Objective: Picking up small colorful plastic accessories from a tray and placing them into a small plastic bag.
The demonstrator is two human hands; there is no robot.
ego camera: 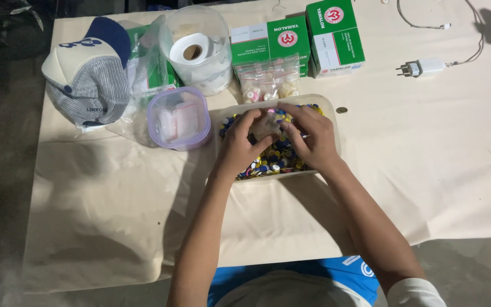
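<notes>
On the far left of the tan paper sheet lies a cap with a navy brim and grey mesh, crown up. Just beside it sits a clear plastic bag over a green box, then a tall clear tub holding 1 white tape roll. In front of these stands a small square container with a lilac rim, touching the tray's left edge. My left hand rests inside the clear tray of small multicoloured buttons, fingers curled around a small pale bag at the tray's middle. My right hand grips the same bag from the other side, thumb and fingers pinched on it. Behind the tray lie a zip bag of pale spools and 2 green-and-white boxes. 1 coin lies just right of the tray; a white charger plug with its cable lies well apart.
</notes>
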